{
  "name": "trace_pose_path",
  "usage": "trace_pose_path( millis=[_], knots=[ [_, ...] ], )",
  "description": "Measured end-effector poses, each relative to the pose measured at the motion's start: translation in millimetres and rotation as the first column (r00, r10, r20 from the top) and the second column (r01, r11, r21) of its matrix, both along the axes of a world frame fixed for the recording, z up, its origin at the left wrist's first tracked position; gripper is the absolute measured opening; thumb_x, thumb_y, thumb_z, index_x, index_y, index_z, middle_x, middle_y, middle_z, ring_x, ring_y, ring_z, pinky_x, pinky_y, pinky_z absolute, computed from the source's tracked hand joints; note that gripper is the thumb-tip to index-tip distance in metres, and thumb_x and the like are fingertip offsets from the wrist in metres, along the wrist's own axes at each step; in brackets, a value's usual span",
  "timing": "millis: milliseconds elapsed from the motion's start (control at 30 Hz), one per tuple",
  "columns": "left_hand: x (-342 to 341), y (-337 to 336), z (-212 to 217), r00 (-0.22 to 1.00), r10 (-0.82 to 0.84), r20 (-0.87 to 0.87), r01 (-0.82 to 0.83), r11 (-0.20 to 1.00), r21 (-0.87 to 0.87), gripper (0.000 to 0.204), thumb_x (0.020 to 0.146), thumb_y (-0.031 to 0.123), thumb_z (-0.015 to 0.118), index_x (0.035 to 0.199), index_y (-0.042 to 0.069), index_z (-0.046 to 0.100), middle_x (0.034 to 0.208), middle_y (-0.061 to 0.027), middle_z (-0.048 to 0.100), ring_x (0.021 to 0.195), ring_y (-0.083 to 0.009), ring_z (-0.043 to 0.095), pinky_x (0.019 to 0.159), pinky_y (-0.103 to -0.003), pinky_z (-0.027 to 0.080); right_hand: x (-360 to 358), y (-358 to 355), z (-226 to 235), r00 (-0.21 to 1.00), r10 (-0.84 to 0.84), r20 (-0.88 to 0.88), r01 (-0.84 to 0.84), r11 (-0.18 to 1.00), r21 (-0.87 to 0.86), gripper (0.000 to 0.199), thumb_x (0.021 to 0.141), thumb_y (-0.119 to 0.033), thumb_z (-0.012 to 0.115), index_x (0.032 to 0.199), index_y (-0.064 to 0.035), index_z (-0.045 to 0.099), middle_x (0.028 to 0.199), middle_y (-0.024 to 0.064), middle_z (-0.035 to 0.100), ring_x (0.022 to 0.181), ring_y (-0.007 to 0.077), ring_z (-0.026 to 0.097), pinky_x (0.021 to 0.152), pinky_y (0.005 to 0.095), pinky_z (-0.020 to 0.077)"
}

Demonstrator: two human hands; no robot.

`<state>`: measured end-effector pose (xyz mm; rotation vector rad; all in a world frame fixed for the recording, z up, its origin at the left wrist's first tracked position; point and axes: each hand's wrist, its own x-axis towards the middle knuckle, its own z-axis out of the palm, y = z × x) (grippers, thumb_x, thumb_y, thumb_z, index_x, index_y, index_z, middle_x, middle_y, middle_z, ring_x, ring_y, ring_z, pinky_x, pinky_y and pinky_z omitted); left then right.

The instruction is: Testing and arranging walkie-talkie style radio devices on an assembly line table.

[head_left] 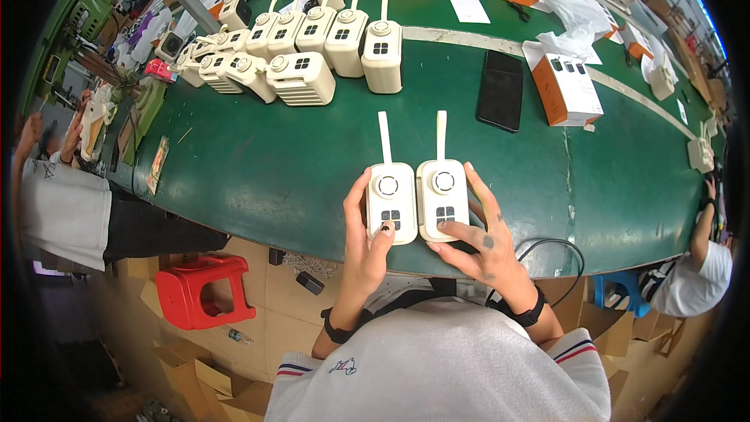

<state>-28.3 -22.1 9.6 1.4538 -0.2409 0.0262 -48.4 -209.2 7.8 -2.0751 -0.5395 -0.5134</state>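
Two cream box-shaped devices stand side by side at the near edge of the table. Each has a strap, a round knob and several dark buttons on its top. My left hand (367, 246) grips the left device (394, 205), fingers along its outer side and thumb over the buttons. Around the right device (443, 206) my right hand (486, 244) is closed, with a fingertip at the buttons and the thumb by the near edge. Both straps point away from me.
Several more cream devices (383, 59) stand in rows at the far left of the green table (312, 160). A black phone-like slab (500, 91) lies beside an orange-and-white box (564, 92). Behind a red stool (205, 291) stands a person (66, 207); another person (695, 277) is at right.
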Motion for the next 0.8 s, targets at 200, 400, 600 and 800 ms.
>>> trace_pose_path(
  millis=[200,400,600,800],
  knots=[
    [-0.2,-0.1,1.1,1.0,0.002,-0.001,-0.002,1.0,0.005,0.068,0.082,0.01,0.047,0.144,-0.001,0.022,0.138,-0.0208,0.037,0.129,-0.0275,0.039,0.109,-0.039,0.028,0.2,0.0,-0.2,1.0,-0.005,0.001,0.005,1.0,-0.003,0.033,0.068,-0.016,0.083,0.095,-0.0103,0.064,0.143,0.0341,0.03,0.121,0.0462,0.049,0.091,0.0487,0.0519],
    [0.1,-0.2,1.3,1.0,-0.004,0.006,0.004,1.0,0.009,0.068,0.082,0.011,0.047,0.144,-0.001,0.022,0.139,-0.0211,0.037,0.129,-0.0278,0.039,0.109,-0.039,0.028,1.1,-0.8,-0.6,1.0,-0.004,0.017,0.004,1.0,-0.003,0.035,0.068,-0.016,0.083,0.096,-0.0108,0.063,0.143,0.0338,0.03,0.121,0.0462,0.05,0.09,0.0487,0.0522],
    [-0.5,0.3,-0.8,1.0,-0.007,0.016,0.007,1.0,0.008,0.069,0.082,0.012,0.048,0.144,-0.001,0.022,0.138,-0.0211,0.038,0.128,-0.0277,0.039,0.109,-0.039,0.028,-0.5,-1.3,0.1,1.0,0.005,0.012,-0.005,1.0,0.002,0.036,0.069,-0.016,0.082,0.098,-0.0112,0.062,0.143,0.0338,0.03,0.121,0.0465,0.049,0.091,0.0497,0.0518],
    [0.5,1.2,0.5,1.0,-0.013,0.009,0.013,1.0,-0.004,0.07,0.082,0.011,0.047,0.145,-0.001,0.021,0.138,-0.021,0.038,0.128,-0.0274,0.039,0.109,-0.039,0.028,-0.3,-0.2,2.4,1.0,0.01,0.004,-0.01,1.0,0.001,0.037,0.07,-0.016,0.082,0.1,-0.0116,0.061,0.143,0.0334,0.03,0.122,0.0468,0.048,0.091,0.0504,0.0513]
  ],
)
